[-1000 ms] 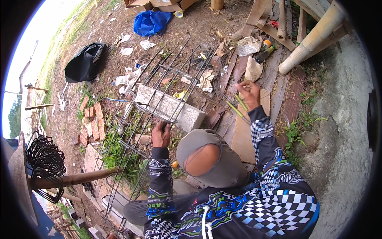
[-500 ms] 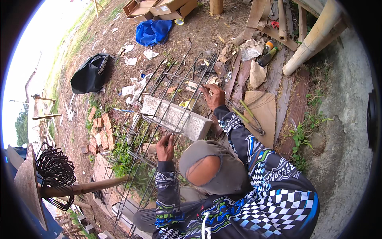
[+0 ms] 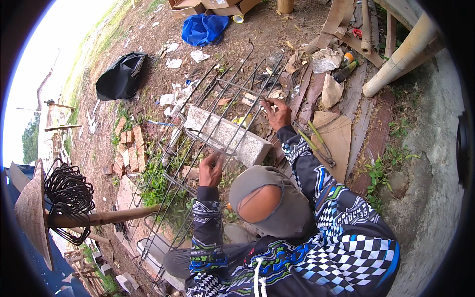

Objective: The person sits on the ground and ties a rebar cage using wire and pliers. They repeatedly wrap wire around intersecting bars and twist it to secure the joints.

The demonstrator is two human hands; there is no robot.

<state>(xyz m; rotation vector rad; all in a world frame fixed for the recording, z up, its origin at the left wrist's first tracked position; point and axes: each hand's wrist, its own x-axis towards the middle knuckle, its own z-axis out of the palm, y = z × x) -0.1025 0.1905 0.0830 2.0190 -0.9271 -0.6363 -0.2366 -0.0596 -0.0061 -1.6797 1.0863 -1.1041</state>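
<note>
A long cage of thin steel bars (image 3: 170,174) with bent stirrups slants across the ground in front of me. Its far part rests over a pale concrete block (image 3: 250,146). At the upper stirrup (image 3: 236,85), my right hand (image 3: 278,115) is closed with thumb and forefinger on the stirrup's right end. My left hand (image 3: 211,170) pinches near the corner of a lower stirrup (image 3: 203,141), nearer to me; its fingertips are slightly blurred. Grey cloth with a round hole (image 3: 269,198) lies between my forearms.
Yellow-handled cutters (image 3: 316,141) lie on a brown board (image 3: 336,129) at my right. Broken bricks (image 3: 129,148) are heaped to the left. Black bent stirrups (image 3: 69,198) hang on a bamboo pole (image 3: 111,216). A concrete wall (image 3: 420,193) stands at the right.
The whole view has shifted slightly, so the scene sits higher and further right. Both hands stay at the same stirrups; the left hand's fingers have shifted a little.
</note>
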